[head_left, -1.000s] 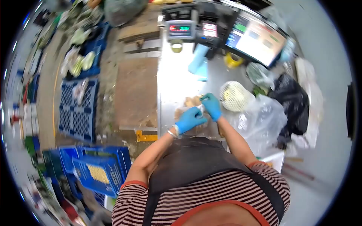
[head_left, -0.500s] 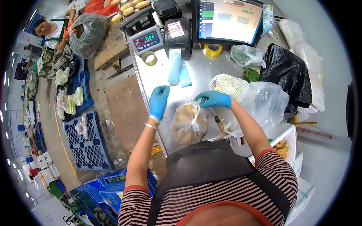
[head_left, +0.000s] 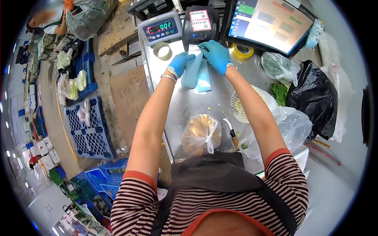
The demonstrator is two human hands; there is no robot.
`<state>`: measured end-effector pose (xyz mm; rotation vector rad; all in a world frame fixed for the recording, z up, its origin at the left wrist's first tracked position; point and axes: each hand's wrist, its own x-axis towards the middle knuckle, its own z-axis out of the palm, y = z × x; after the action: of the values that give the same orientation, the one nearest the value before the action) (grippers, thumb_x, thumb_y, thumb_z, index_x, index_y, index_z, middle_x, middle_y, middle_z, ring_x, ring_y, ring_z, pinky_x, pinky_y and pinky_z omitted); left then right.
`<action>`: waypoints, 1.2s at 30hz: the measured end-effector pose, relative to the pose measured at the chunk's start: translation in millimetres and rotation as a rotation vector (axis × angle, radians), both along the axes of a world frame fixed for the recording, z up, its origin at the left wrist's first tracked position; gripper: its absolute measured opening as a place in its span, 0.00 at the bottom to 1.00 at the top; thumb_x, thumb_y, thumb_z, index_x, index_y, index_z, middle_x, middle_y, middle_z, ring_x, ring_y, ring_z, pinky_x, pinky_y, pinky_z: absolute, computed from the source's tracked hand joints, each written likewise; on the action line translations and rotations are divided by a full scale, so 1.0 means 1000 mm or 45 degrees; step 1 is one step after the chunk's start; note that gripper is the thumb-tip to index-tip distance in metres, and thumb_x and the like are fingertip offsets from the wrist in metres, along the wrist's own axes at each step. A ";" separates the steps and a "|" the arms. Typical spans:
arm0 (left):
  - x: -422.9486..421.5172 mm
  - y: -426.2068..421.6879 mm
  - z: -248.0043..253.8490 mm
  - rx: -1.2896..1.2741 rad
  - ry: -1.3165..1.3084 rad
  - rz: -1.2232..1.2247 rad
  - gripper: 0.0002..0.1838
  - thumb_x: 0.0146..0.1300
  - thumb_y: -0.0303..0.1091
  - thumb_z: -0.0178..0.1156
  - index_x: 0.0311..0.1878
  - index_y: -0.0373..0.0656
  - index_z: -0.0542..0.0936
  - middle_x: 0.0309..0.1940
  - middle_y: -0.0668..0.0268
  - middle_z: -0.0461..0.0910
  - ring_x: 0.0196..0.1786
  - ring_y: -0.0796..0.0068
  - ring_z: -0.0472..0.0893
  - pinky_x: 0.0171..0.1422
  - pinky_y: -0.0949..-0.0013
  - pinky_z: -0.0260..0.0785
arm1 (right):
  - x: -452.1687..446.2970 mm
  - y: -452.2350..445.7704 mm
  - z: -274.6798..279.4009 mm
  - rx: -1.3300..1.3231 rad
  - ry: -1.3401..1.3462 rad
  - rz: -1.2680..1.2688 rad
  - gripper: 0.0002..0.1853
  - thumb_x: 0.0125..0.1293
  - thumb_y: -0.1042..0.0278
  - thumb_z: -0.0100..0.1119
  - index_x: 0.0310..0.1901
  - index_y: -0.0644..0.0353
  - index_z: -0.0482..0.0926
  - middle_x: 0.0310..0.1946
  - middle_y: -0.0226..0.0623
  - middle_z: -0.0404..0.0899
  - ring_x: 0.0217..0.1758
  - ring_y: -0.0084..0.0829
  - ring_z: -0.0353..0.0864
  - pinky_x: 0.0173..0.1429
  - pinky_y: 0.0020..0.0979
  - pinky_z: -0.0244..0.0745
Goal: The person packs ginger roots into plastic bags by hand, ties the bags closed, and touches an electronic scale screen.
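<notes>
My left hand (head_left: 180, 63), in a blue glove, is closed on the left edge of a pale blue label strip (head_left: 191, 73). The strip hangs out of the front of a black label printer (head_left: 200, 37). At the printer's outlet, the gloved fingers of my right hand (head_left: 216, 54) pinch the top of the same strip; its fingertips are partly hidden. Nearer my apron, a knotted clear plastic bag (head_left: 201, 133) of brownish-yellow produce rests on the metal table (head_left: 179, 114). A small hooked knife (head_left: 233, 135) lies to its right.
A scale (head_left: 159, 29) reading 0.02, a tape roll (head_left: 162, 51) and yellow tape (head_left: 241, 51) flank the printer. A monitor (head_left: 271, 23) stands behind. On the right are foam netting (head_left: 260, 96) and a black plastic bag (head_left: 315, 100). Another person (head_left: 55, 27) handles a bag at far left.
Both hands have moved forward from around the knotted bag to the label strip at the printer. My right hand has let go of the bag's top. The view has shifted.
</notes>
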<state>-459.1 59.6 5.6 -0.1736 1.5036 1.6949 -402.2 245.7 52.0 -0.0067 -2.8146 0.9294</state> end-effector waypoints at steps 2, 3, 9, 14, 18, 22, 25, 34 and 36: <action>-0.001 0.002 -0.001 0.061 0.076 0.005 0.17 0.63 0.35 0.64 0.54 0.41 0.78 0.45 0.68 0.81 0.45 0.75 0.78 0.53 0.71 0.72 | -0.008 -0.003 -0.007 0.064 0.000 0.033 0.11 0.65 0.61 0.55 0.43 0.51 0.84 0.40 0.40 0.80 0.46 0.42 0.81 0.52 0.41 0.75; -0.002 0.002 -0.004 0.088 0.118 0.008 0.16 0.63 0.34 0.63 0.54 0.41 0.78 0.44 0.68 0.81 0.45 0.75 0.79 0.52 0.71 0.72 | -0.012 -0.005 -0.008 0.094 0.003 0.051 0.11 0.65 0.61 0.55 0.43 0.51 0.85 0.40 0.40 0.80 0.46 0.42 0.81 0.51 0.42 0.76; -0.015 0.003 -0.079 -0.175 1.510 -0.344 0.15 0.63 0.25 0.54 0.50 0.46 0.84 0.47 0.57 0.83 0.52 0.67 0.81 0.62 0.65 0.72 | -0.025 -0.013 0.001 0.260 0.022 0.246 0.15 0.65 0.53 0.55 0.40 0.53 0.85 0.40 0.44 0.81 0.43 0.46 0.80 0.49 0.44 0.75; -0.010 0.021 -0.062 -0.192 0.880 0.040 0.11 0.64 0.31 0.59 0.47 0.40 0.83 0.38 0.69 0.82 0.41 0.80 0.76 0.53 0.69 0.73 | -0.040 -0.011 -0.013 0.516 0.284 0.292 0.08 0.62 0.61 0.59 0.31 0.55 0.80 0.31 0.44 0.76 0.37 0.47 0.78 0.41 0.48 0.72; 0.012 0.021 -0.026 -0.097 0.528 0.234 0.18 0.61 0.30 0.60 0.54 0.38 0.81 0.40 0.67 0.83 0.43 0.79 0.78 0.54 0.71 0.73 | -0.047 -0.015 -0.011 0.561 0.188 0.131 0.08 0.63 0.63 0.58 0.32 0.58 0.79 0.32 0.46 0.77 0.39 0.49 0.79 0.43 0.49 0.73; 0.049 0.006 -0.038 -0.488 0.649 0.199 0.22 0.56 0.34 0.58 0.55 0.43 0.82 0.48 0.51 0.84 0.49 0.55 0.84 0.57 0.61 0.74 | -0.034 -0.020 0.010 0.180 0.289 -0.197 0.10 0.65 0.66 0.53 0.33 0.63 0.78 0.35 0.50 0.80 0.39 0.52 0.78 0.42 0.48 0.71; 0.147 -0.009 0.047 -1.045 0.800 -0.013 0.23 0.62 0.48 0.59 0.52 0.40 0.79 0.46 0.47 0.82 0.48 0.46 0.83 0.50 0.50 0.76 | 0.003 -0.017 0.024 -0.143 0.323 -0.131 0.12 0.69 0.63 0.55 0.40 0.65 0.79 0.37 0.47 0.79 0.41 0.48 0.77 0.47 0.42 0.72; 0.371 -0.071 0.054 -0.575 1.601 -0.317 0.06 0.63 0.32 0.57 0.39 0.43 0.81 0.40 0.57 0.80 0.45 0.55 0.80 0.48 0.59 0.73 | 0.169 -0.001 -0.048 -0.547 -0.051 0.202 0.03 0.66 0.72 0.59 0.36 0.61 0.78 0.32 0.28 0.74 0.36 0.23 0.71 0.45 0.29 0.71; 0.379 -0.079 0.065 -0.462 1.674 -0.291 0.06 0.62 0.30 0.57 0.40 0.44 0.80 0.38 0.58 0.80 0.42 0.55 0.80 0.46 0.59 0.74 | 0.197 -0.012 -0.017 -0.584 -0.018 0.240 0.03 0.66 0.73 0.58 0.38 0.60 0.80 0.32 0.27 0.75 0.37 0.23 0.72 0.45 0.29 0.71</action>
<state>-79.9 -19.6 70.1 1.0839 2.5998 1.2973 -205.1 233.4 34.9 0.1942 -2.5796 1.6011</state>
